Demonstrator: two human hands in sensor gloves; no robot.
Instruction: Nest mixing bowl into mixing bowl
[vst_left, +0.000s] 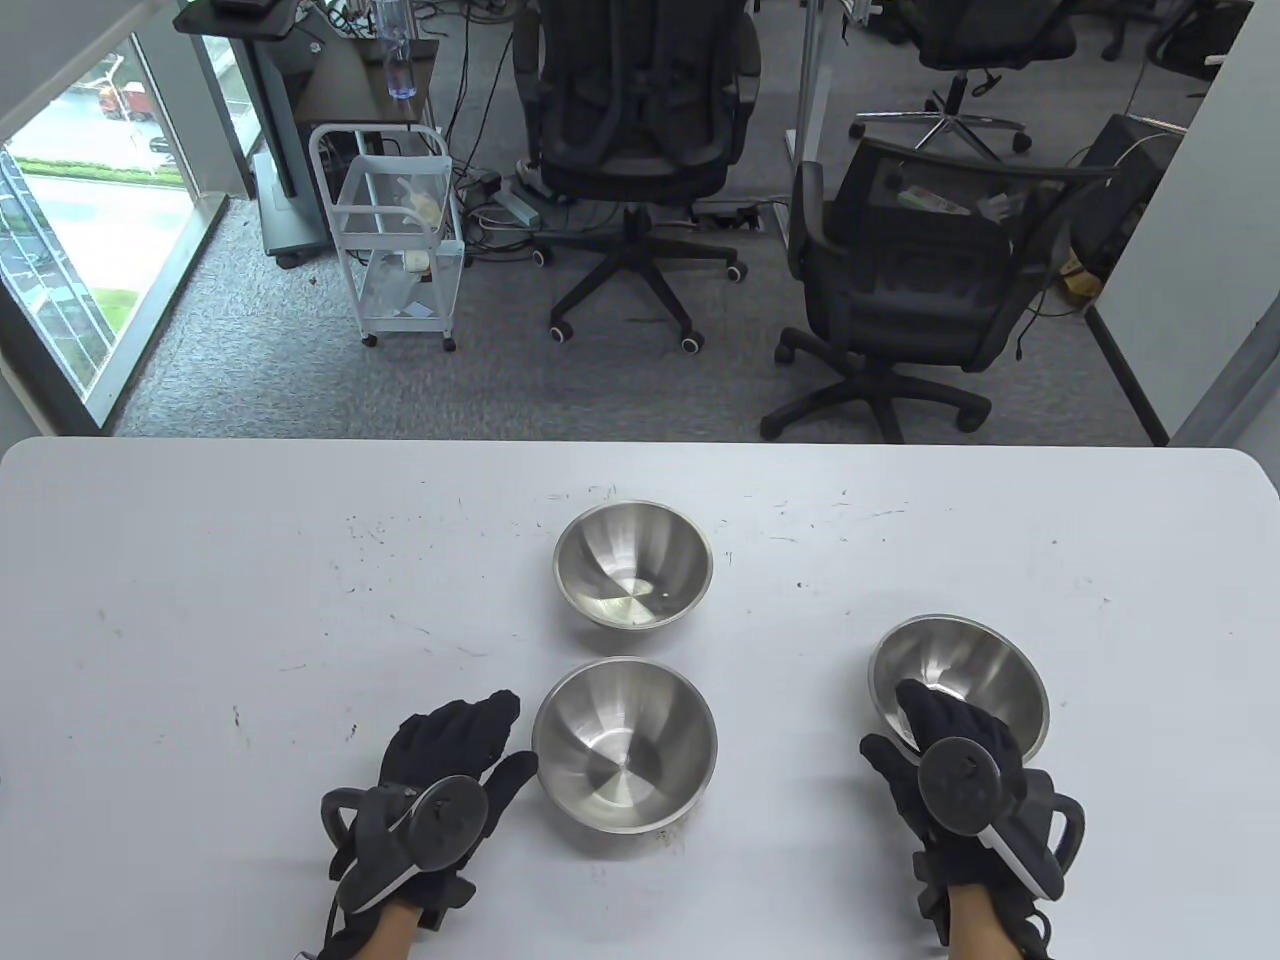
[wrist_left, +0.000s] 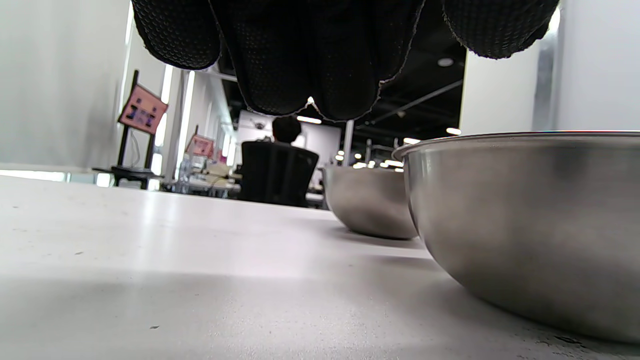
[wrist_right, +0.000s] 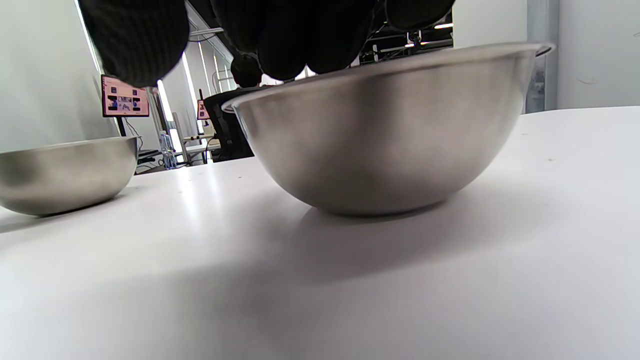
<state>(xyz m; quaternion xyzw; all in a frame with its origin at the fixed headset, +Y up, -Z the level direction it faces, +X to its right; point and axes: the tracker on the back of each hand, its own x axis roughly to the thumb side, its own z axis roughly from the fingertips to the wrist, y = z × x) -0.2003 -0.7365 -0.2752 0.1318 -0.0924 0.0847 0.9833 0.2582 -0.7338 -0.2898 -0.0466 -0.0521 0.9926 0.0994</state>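
Observation:
Three steel mixing bowls stand upright and apart on the white table (vst_left: 200, 600): a far bowl (vst_left: 633, 565), a near bowl (vst_left: 625, 745) and a right bowl (vst_left: 975, 670). My left hand (vst_left: 505, 735) lies open on the table just left of the near bowl, fingers pointing at it. In the left wrist view the near bowl (wrist_left: 525, 225) is close on the right and the far bowl (wrist_left: 370, 205) is behind it. My right hand (vst_left: 895, 720) reaches over the right bowl's near rim. In the right wrist view its fingers (wrist_right: 290, 40) hang at the rim of that bowl (wrist_right: 380, 140), with the thumb out to the left, off the bowl.
Another bowl (wrist_right: 60, 170) shows at the left edge of the right wrist view. Two office chairs (vst_left: 640, 130) (vst_left: 900, 290) and a white cart (vst_left: 395, 240) stand on the floor beyond the table's far edge.

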